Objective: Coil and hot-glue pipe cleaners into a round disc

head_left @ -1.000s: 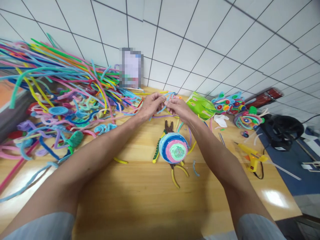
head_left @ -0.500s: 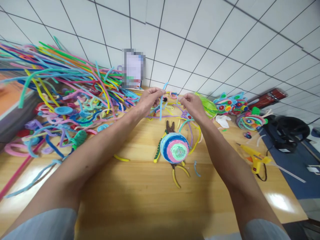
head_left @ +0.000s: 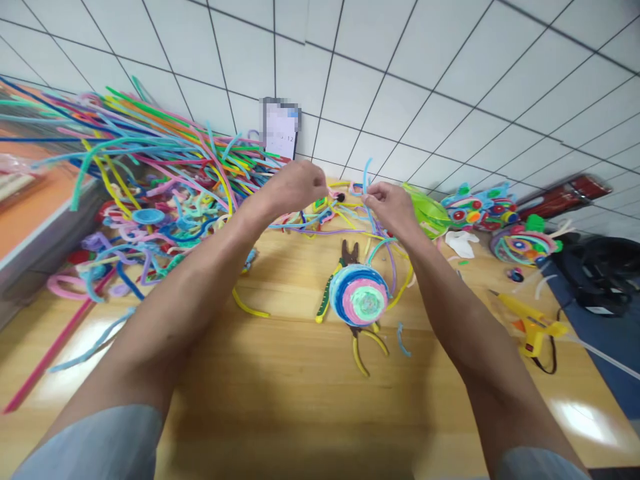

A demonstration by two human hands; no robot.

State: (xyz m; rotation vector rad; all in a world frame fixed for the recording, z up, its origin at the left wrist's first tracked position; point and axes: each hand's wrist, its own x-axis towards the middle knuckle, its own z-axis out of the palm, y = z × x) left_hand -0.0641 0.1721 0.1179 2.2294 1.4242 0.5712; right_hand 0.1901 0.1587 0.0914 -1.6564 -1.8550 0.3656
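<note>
My right hand (head_left: 391,205) pinches a light-blue pipe cleaner (head_left: 367,175), which stands nearly upright between thumb and fingers above the back of the table. To its left, my left hand (head_left: 300,185) is closed, fingers curled downward; what they hold, if anything, I cannot make out. Small coiled pipe-cleaner pieces and a black bit (head_left: 341,197) lie just right of the left hand. Nearer to me rests a round ball (head_left: 361,295) wound in blue, pink and green bands. Green-and-yellow pliers (head_left: 327,293) lie partly under it, and yellow handles (head_left: 361,353) stick out in front.
A big heap of coloured pipe cleaners (head_left: 165,153) covers the left back. A phone (head_left: 281,130) leans on the tiled wall. To the right are a green bag (head_left: 427,212), decorated figures (head_left: 477,210), white tissue (head_left: 461,244), a yellow glue gun (head_left: 533,327) and a black object (head_left: 597,280).
The light-blue pipe cleaner has passed from my left hand to my right. My left hand has turned over with fingers downward. The whole view has shifted slightly.
</note>
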